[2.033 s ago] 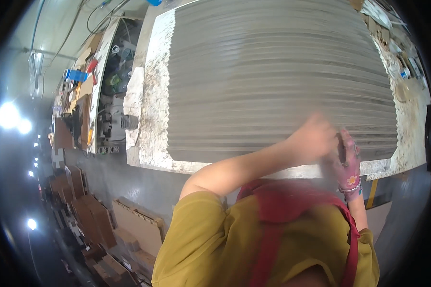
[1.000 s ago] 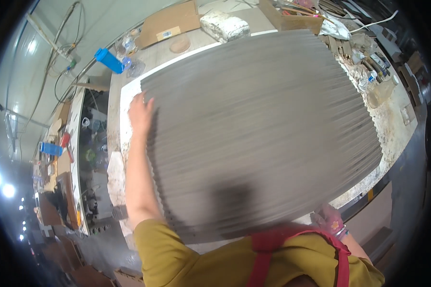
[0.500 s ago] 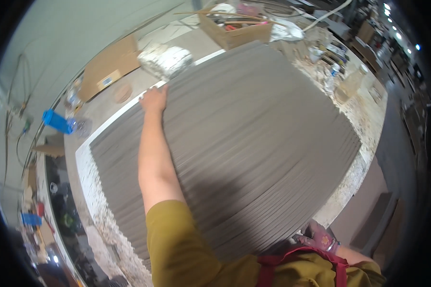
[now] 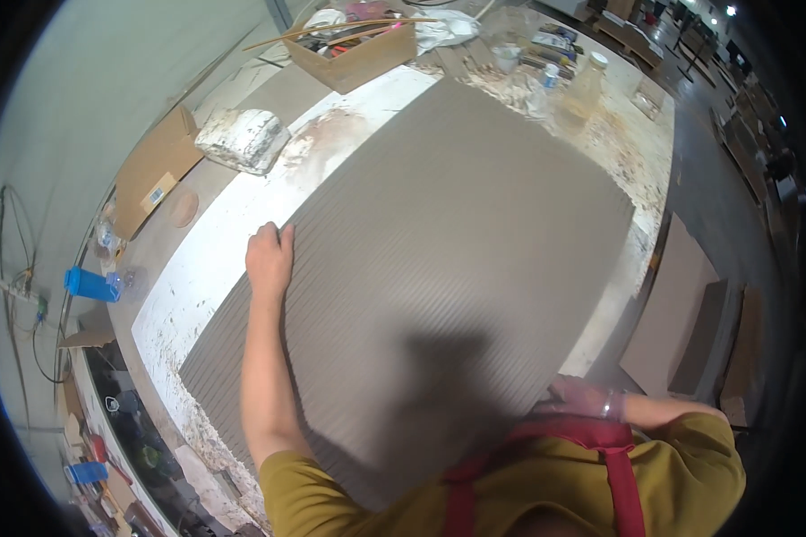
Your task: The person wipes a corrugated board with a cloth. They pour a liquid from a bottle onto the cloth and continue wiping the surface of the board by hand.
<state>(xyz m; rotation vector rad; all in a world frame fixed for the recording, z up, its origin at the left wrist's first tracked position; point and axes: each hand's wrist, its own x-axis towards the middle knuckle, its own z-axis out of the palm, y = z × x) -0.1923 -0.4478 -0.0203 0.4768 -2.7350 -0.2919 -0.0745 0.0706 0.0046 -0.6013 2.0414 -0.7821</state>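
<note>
A large grey-brown ribbed panel [image 4: 475,224] lies across the table in front of me. My left hand [image 4: 270,258] is bare and reaches to the panel's far left edge. Its fingers curl over that edge and grip it. My right hand [image 4: 582,396] wears a pinkish glove and is at the near right edge of the panel, close to my body. Its fingers are bent against the edge, partly hidden and blurred. The shadow of my head and shoulders falls on the panel's near half.
Beyond the panel stand a wrapped white block [image 4: 242,140], a cardboard sheet [image 4: 152,174] and a cardboard box [image 4: 358,64] of tools. A blue bottle [image 4: 92,285] is at the left. A clear bottle [image 4: 584,89] stands at the far right. Boards [image 4: 672,313] lean beside the table's right side.
The panel has slid toward me, baring a wide white strip of tabletop beyond it. My left hand has come nearer with the panel edge. My right elbow has swung outward.
</note>
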